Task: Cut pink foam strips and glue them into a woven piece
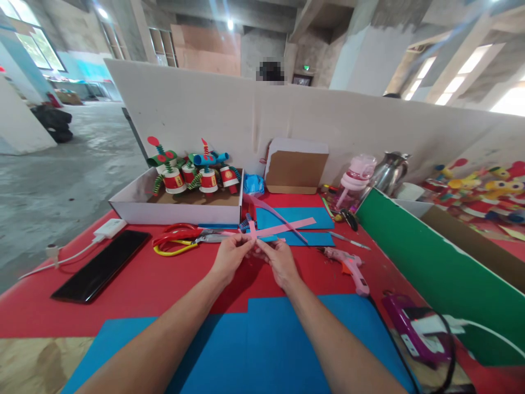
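My left hand [231, 255] and my right hand [281, 260] meet over the red table, thumbs and fingertips pinched together. Between them is a narrow pink paper strip [253, 229], its free end pointing up and away from me. Other pink strips [301, 223] lie just beyond the fingertips, across blue paper pieces [315, 218]. A small dark blue coil of folded paper [245, 222] sits behind my left hand. Red-and-yellow-handled scissors [176, 238] lie to the left, and a pink glue gun [348, 266] to the right. The fingers hide the strip's lower end.
Blue sheets [283, 334] lie under my forearms. A white box [176, 212] holds several paper-cup figures. A black phone [102, 265] and charger [110, 229] are left. A green-sided box [443, 279], pink bottle [356, 178] and purple power strip [414, 328] stand right. A white partition [205, 109] closes the back.
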The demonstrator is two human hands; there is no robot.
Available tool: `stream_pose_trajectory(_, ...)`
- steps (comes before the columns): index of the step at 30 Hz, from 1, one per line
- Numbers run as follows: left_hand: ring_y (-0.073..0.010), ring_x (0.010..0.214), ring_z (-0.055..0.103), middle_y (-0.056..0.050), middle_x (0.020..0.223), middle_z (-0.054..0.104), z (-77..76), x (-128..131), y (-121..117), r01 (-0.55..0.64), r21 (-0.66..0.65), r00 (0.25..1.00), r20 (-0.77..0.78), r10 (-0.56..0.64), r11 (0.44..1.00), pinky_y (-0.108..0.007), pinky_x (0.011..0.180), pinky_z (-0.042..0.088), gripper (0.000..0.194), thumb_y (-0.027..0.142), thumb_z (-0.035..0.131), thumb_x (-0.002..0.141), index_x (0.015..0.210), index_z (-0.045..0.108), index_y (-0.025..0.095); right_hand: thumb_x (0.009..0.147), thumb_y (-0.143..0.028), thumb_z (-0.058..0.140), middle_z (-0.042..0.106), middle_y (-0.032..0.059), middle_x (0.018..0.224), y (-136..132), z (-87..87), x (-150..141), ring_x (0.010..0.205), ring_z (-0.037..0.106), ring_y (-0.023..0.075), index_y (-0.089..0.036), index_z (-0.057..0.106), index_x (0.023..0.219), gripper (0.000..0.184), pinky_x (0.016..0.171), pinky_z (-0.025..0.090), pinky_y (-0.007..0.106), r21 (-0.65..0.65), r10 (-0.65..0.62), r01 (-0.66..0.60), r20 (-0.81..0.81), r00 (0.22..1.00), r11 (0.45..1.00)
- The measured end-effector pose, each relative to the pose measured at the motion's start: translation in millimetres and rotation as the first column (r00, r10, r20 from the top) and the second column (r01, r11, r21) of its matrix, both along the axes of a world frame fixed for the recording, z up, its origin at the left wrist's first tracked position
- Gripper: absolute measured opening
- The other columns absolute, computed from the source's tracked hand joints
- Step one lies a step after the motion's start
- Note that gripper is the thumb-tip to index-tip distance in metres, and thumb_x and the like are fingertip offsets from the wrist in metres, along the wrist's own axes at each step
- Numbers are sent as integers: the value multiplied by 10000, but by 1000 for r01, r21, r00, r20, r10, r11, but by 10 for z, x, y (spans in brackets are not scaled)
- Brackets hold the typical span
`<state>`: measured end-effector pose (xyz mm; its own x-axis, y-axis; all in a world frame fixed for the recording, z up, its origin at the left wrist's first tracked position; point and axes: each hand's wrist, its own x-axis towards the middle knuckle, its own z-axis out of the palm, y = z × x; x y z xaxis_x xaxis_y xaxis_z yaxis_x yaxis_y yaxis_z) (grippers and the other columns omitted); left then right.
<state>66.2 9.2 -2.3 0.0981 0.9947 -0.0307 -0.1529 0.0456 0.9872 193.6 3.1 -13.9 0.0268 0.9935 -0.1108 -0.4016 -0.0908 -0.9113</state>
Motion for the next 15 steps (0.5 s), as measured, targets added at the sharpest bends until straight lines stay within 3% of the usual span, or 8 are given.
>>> stream_pose_trajectory(7,-92,492,470,25,519,569,15,-20,31,-100,4,994,-38,100,995,-224,495,384,370,486,807,560,586,631,162,576,-456,826,651,-18,547,28,34,74,541,604,152,-190,691,676,315,508,446,248,27,-166,164,154,974,986)
stream_pose_trajectory(12,-90,490,459,25,506,545,20,-38,42,-48,-2,999,24,48,999,-222,481,387,380,489,819,554,572,626,162,516,-424,868,639,-38,571,85,80,168,536,579,117,-198,659,633,329,597,516,265,39,-301,304,-69,951,952)
stream_pose_trajectory(15,-90,495,460,20,534,563,19,-31,24,25,-29,995,96,-22,999,-223,472,400,391,489,840,537,602,639,160,485,-388,892,640,-37,577,77,62,150,533,573,113,-201,667,642,332,594,534,271,-22,-189,188,-158,969,982)
